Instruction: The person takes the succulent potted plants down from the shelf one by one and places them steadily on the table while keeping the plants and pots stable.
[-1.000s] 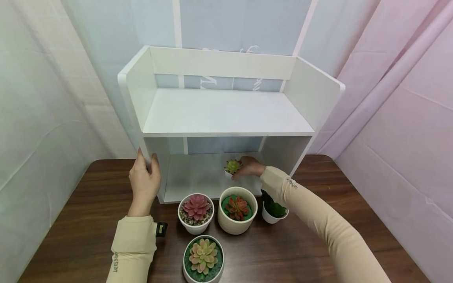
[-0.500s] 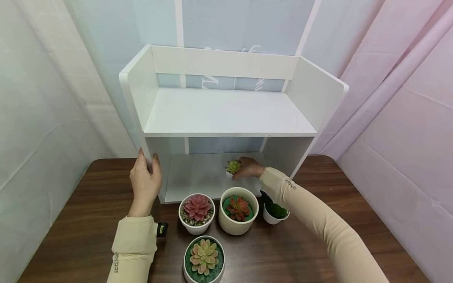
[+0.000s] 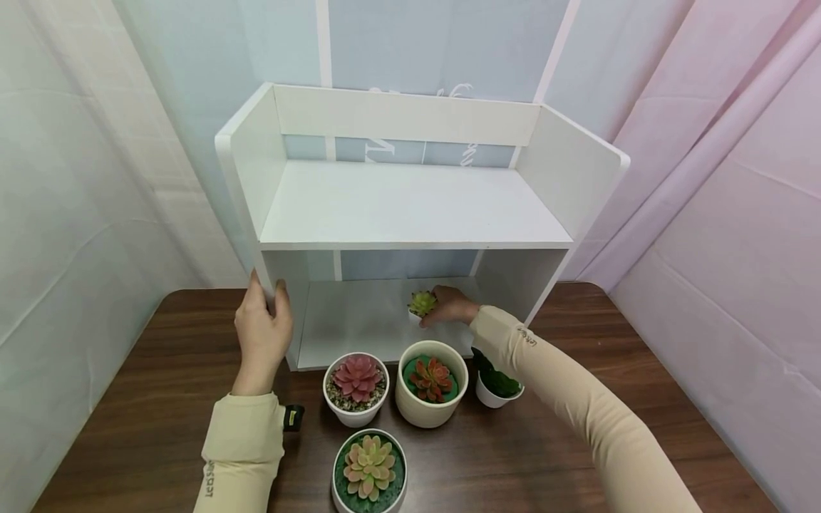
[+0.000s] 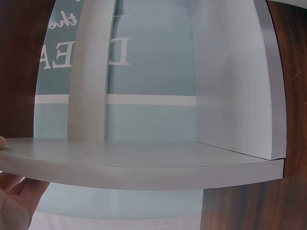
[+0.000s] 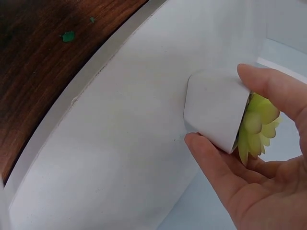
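A white two-tier shelf (image 3: 410, 203) stands on the table. My left hand (image 3: 263, 331) grips the front edge of its left side panel (image 4: 144, 175), thumb on the inner face and fingers on the outer one. On the bottom board my right hand (image 3: 454, 304) holds a small potted succulent (image 3: 422, 303) with light green leaves. In the right wrist view its white pot (image 5: 216, 108) is pinched between thumb and fingers, its base at the board's surface; whether any gap is left there I cannot tell.
In front of the shelf stand a pink succulent (image 3: 356, 377), a red succulent (image 3: 430, 378) in a cream pot and a dark green plant (image 3: 499, 382), partly behind my right sleeve. Nearer is a yellow-pink succulent (image 3: 369, 467). Cloth hangs behind and at both sides.
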The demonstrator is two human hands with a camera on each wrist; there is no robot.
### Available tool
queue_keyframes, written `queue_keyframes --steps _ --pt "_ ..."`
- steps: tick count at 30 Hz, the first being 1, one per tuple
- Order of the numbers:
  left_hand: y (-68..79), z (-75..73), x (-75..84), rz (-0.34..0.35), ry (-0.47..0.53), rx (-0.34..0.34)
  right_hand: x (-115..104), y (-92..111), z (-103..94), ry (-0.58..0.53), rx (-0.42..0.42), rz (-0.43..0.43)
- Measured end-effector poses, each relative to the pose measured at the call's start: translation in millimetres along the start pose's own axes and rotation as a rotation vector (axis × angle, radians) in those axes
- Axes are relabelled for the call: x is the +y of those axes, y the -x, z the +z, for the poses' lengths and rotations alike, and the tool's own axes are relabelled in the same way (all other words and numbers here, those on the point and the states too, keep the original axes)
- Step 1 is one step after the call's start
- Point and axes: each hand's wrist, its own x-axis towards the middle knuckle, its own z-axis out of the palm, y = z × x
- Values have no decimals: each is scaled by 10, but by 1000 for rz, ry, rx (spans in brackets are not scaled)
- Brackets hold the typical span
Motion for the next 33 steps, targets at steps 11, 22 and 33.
queue_keyframes --steps 11,22,33 --pt "4 -4 20 7 6 9 21 25 -15 14 -2 -29" --pt "8 4 15 2 2 10 39 82 -34 27 -6 -35" --pt "12 6 -14 20 8 29 -9 189 -104 41 17 -81"
